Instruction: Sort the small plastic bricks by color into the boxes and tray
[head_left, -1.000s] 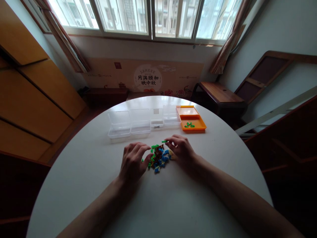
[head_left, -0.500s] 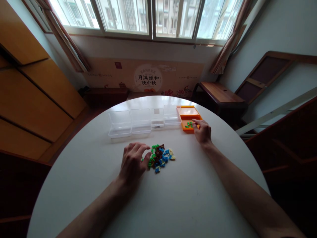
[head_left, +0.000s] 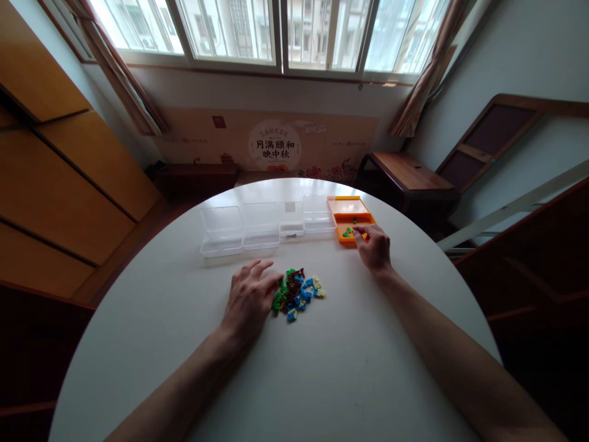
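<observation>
A small pile of toy building bricks [head_left: 294, 292] in green, brown, blue and cream lies on the white round table [head_left: 322, 374]. My left hand [head_left: 251, 294] rests at the pile's left side with its fingers apart. Its index fingertip meets the green bricks [head_left: 278, 302]; the thumb is mostly hidden. Over the front right corner of an orange box [head_left: 343, 220] is my right hand [head_left: 375, 247], thumb and index finger pinched together. What lies between those fingertips is too small to make out. A few green bricks [head_left: 347, 232] lie in the box beside them.
Left of the orange box stands a row of clear plastic boxes [head_left: 261, 236] with raised lids. A smaller clear box [head_left: 291, 227] with a white label is among them. Beyond the table are a wooden stool [head_left: 411, 170] and a printed cardboard panel [head_left: 193, 132].
My right hand has shifted slightly left and toward me inside the orange box, its fingers closing. One green brick now lies farther back. My left index finger has moved down onto the pile's green bricks.
</observation>
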### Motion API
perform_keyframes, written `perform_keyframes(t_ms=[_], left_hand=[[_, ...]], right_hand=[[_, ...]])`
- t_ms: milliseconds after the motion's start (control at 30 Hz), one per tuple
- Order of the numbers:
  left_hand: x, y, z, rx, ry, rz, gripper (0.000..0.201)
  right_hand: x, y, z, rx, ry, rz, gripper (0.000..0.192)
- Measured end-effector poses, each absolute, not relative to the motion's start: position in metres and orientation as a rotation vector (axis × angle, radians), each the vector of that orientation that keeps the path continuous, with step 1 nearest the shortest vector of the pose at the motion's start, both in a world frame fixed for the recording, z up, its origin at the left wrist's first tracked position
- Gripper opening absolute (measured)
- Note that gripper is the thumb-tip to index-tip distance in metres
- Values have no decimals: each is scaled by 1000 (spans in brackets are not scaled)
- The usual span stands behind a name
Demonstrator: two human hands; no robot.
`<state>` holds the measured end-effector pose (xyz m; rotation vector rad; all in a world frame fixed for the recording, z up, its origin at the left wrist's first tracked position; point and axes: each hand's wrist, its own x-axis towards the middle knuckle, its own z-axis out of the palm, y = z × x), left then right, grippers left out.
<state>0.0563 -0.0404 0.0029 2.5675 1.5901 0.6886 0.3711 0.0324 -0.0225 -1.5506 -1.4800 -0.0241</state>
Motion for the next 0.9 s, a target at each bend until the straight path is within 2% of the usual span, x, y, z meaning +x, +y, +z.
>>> perform_keyframes(t_ms=[233,400,600,900], left_hand=[[54,-41,4,2560,1512,888,13],[55,-41,9,2503,1402,1027,16],[57,-42,13,2447,1212,1057,15],[57,-40,9,2427,1077,1019,15]], right_hand=[[355,25,-18,-1503,-1498,-10,21],[313,0,-8,-1221,-1802,101,16],[268,-34,5,-836,-2171,121,13],[261,-40,8,-756,-2227,-24,18]])
